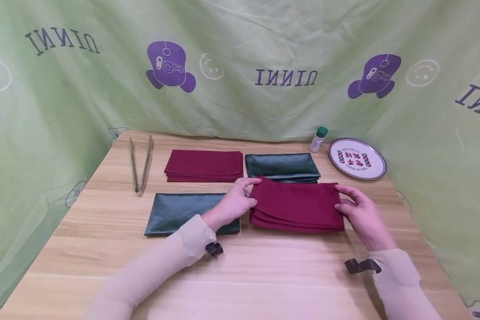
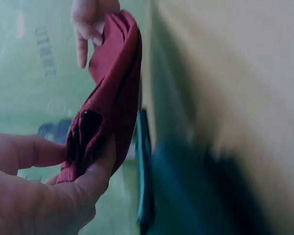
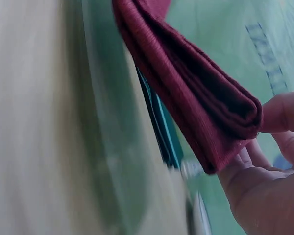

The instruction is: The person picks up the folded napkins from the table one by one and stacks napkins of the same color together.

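Note:
A folded dark red cloth [image 1: 298, 204], in several layers, is held between my two hands. My left hand [image 1: 234, 202] pinches its left end, and my right hand [image 1: 364, 220] pinches its right end. In the left wrist view the cloth [image 2: 115, 73] stands off the table, its looped fold showing near the thumb. From the right wrist, the layered edge of the red cloth [image 3: 186, 93] runs to the right hand [image 3: 269, 191]. A folded dark green cloth [image 1: 184, 213] lies partly behind my left hand and wrist. Another dark green cloth [image 1: 282, 165] lies just beyond the held one.
A second folded red cloth [image 1: 204, 164] lies at the back centre-left. Metal tongs [image 1: 146, 171] rest at the far left. A green-capped bottle [image 1: 318, 139] and a white plate [image 1: 354, 171] with a dark rim are at the back right. Green curtain [image 1: 240, 106] surrounds the wooden table [image 1: 240, 289].

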Motion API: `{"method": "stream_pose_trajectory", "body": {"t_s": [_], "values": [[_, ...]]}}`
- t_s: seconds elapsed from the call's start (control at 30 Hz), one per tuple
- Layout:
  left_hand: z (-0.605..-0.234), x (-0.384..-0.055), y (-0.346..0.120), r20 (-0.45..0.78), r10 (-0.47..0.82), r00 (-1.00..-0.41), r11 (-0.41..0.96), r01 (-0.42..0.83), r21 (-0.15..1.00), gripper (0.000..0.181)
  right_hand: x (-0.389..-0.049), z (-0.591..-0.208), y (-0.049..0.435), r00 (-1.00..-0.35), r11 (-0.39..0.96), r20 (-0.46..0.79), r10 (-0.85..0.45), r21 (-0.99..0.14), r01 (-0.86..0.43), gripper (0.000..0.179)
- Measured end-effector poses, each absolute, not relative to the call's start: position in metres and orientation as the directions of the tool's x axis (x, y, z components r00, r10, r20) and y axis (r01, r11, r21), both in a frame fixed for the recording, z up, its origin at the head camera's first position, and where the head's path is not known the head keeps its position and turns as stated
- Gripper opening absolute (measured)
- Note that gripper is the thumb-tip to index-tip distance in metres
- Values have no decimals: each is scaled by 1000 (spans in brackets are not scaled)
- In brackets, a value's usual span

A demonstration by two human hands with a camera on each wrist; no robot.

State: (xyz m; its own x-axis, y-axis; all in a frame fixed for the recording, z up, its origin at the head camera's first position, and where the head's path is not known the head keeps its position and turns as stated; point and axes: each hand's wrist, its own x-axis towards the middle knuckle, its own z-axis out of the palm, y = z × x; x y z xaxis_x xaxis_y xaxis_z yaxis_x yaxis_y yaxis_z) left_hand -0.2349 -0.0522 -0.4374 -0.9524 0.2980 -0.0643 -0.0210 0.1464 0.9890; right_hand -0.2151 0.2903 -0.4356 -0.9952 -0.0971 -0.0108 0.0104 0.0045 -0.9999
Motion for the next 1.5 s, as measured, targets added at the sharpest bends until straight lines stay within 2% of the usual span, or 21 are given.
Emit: {"method": "stream_pose_trajectory", "body": {"t_s": [0.23,0.5,0.73,1.0,1.23,1.5], "values": [[-424,-251,-102,42,157,-987,221,76,972,59,-251,-427,238,-989,145,-14,-149,-989,-8,50],[-421,-274,-164,79,44,-996,209,87,974,52,-292,-427,167,-991,105,-3,-134,-994,-11,54],[-426,-290,-206,0,-41,-999,134,-6,991,52,-320,-433,117,-992,47,-18,-124,-999,13,51],[-430,-303,-232,20,-107,-994,200,-1,980,48,-340,-434,81,-992,118,-24,-125,-993,9,50],[-434,-317,-244,97,-229,-969,326,18,945,47,-358,-442,56,-985,166,-25,-169,-986,-3,48],[-437,-316,-267,75,-235,-969,340,-10,940,41,-365,-447,39,-979,263,-17,-204,-964,-38,47]]}}
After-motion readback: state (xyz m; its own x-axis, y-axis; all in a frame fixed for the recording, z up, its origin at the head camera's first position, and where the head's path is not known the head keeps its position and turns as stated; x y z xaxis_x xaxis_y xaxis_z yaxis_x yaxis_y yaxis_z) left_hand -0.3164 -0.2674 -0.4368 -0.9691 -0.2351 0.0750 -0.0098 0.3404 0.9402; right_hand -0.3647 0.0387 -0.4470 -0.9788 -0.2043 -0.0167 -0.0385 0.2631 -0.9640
